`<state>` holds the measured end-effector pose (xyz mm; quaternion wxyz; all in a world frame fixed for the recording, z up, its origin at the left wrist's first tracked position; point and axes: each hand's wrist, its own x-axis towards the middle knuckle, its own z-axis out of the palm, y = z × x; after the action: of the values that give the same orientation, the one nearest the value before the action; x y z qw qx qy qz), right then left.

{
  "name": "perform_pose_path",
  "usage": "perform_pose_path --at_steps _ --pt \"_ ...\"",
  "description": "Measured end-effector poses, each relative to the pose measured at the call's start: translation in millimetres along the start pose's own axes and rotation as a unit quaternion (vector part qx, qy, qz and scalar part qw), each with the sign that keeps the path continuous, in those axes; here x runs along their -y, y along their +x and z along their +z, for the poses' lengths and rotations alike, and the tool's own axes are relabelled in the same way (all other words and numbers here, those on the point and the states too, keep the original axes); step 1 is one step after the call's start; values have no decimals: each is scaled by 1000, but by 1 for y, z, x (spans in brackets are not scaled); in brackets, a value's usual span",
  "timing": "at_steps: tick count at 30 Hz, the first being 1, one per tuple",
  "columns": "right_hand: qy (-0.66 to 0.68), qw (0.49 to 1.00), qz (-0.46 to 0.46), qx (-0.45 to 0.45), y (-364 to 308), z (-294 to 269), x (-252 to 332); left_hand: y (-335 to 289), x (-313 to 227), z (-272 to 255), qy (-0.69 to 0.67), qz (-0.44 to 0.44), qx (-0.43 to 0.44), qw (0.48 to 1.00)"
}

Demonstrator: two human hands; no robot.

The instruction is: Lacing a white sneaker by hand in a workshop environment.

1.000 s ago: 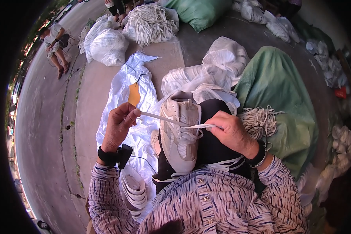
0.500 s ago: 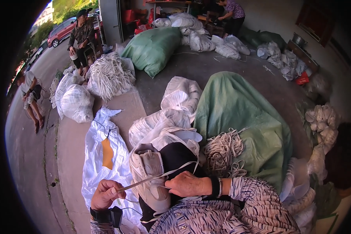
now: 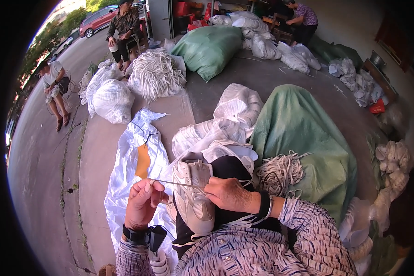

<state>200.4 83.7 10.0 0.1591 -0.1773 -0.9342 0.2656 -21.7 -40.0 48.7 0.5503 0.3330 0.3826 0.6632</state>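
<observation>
A beige sneaker rests on my dark-clad lap, toe toward me. A flat light shoelace stretches taut across its upper. My left hand, left of the shoe, pinches one end between thumb and forefinger. My right hand is closed on the lace over the shoe's right side, near the eyelets; its fingertips are partly hidden. Further loose lace lies across my lap below the right hand. To the right, a tangled bundle of shoelaces lies against a green sack.
White plastic bags of goods lie ahead of my lap. A white woven sack with an orange tag spreads at my left. Farther off are a lace heap, another green sack and seated people. Shoe parts line the right.
My view has shifted, so the scene sits farther right. My left hand has risen to the shoe's upper part; the lace now slopes slightly down toward my right hand.
</observation>
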Motion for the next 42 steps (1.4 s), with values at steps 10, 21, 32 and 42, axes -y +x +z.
perform_pose_path --at_steps 10,21,32,42 --pt "285 936 178 108 -3 -11 -2 9 7 -11 -54 1 -73 996" --pt "51 989 71 121 -6 -17 -16 12 0 -25 -105 68 -164 978" --pt "177 967 60 -173 2 -16 -20 -3 -48 -65 -122 184 -157 963" --pt "167 980 65 90 -17 -34 -27 -17 -68 -122 0 191 -324 927"
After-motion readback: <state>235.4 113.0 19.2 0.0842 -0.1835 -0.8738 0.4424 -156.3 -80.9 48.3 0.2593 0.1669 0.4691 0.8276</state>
